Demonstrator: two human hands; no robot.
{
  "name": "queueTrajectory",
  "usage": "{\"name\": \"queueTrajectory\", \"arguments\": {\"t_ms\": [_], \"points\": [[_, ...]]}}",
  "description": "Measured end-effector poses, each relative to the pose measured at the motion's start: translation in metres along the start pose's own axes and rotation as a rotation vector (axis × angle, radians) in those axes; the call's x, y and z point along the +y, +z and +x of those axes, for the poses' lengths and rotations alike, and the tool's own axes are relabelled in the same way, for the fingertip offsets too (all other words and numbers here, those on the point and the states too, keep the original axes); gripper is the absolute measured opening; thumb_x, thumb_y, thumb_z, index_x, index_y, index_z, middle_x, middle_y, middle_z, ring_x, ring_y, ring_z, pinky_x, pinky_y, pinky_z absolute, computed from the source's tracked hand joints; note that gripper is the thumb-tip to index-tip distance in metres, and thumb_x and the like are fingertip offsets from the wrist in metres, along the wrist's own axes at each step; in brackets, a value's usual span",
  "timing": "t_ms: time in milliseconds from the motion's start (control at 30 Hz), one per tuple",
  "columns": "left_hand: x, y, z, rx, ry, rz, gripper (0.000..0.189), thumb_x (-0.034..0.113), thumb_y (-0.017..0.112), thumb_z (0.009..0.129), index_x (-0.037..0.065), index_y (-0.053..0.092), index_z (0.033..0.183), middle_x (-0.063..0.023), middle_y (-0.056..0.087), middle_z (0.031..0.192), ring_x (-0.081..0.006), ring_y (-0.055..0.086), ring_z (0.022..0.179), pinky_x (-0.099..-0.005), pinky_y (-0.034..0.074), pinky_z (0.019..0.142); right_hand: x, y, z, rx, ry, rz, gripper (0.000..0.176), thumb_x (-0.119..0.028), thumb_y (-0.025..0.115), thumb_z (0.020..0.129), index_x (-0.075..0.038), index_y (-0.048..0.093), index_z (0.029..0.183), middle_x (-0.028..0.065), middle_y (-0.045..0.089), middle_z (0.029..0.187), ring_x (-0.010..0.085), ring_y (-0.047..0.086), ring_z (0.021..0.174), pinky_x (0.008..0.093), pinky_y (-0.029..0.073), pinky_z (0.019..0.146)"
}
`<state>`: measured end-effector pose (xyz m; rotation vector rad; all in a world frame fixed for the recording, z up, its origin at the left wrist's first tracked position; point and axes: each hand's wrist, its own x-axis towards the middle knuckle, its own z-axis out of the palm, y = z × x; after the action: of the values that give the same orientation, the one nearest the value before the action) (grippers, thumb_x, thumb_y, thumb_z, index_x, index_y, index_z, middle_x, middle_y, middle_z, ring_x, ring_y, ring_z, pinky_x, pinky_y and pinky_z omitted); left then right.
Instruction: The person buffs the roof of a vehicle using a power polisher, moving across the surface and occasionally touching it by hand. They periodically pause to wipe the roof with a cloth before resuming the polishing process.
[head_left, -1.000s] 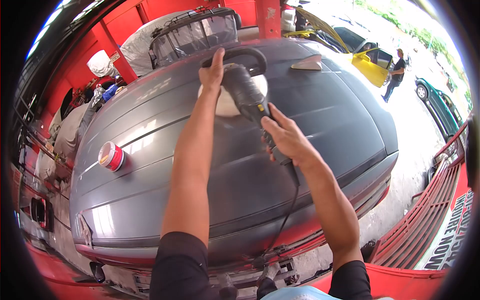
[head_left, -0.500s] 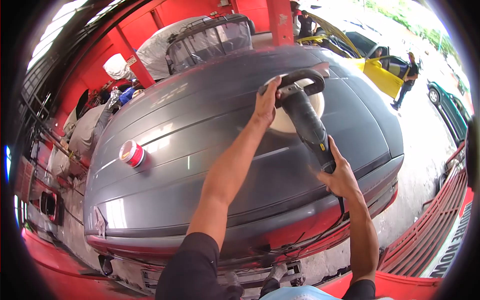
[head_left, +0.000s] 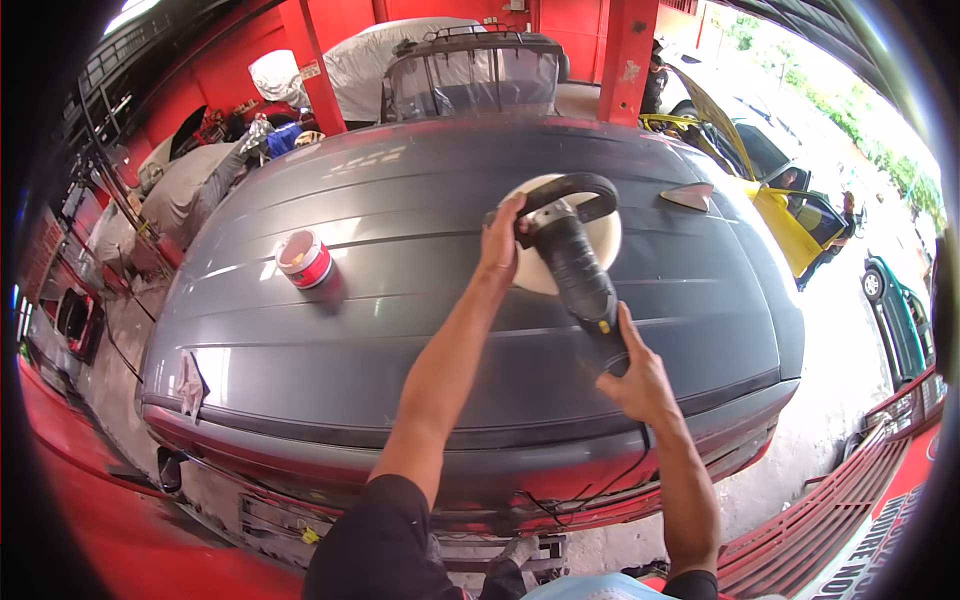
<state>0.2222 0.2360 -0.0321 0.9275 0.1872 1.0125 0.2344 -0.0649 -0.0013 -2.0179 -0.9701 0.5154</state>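
Observation:
A black car polisher (head_left: 577,268) with a round cream pad (head_left: 602,238) rests on the grey vehicle roof (head_left: 420,330). My left hand (head_left: 500,240) is closed on the left side of its looped front handle (head_left: 585,187). Around the rear end of the polisher's body my right hand (head_left: 640,380) is wrapped, with the power cord hanging down below it. To the left on the roof stands an open tub (head_left: 305,260) with a red and white label. The pad's underside is hidden against the roof.
A shark-fin antenna (head_left: 687,197) rises from the roof right of the pad. A cloth (head_left: 190,385) lies at the roof's near left corner. Beyond are a red pillar (head_left: 628,65), a covered vehicle (head_left: 470,80), a yellow car door (head_left: 790,230) and a person beside it.
The polisher and both my hands have moved left across the roof, uncovering the antenna. My view has also turned, so the tub appears further right.

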Motion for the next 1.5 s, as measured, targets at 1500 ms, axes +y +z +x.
{"name": "queueTrajectory", "arguments": {"t_ms": [1500], "points": [[0.014,0.111,-0.053,0.126,-0.188,0.482,0.055,0.049,0.074,0.076,-0.004,0.075,0.088,-0.0158,0.074,0.082,-0.0261,0.072,0.081,-0.0385,0.053,0.076,0.023,-0.081,-0.045,-0.279,0.414,0.784,0.049,-0.045,0.045,0.105,-0.010,0.044,0.139,0.0120,0.064,0.084,0.0174,0.063,0.055,0.0306,0.054,0.045]]}}
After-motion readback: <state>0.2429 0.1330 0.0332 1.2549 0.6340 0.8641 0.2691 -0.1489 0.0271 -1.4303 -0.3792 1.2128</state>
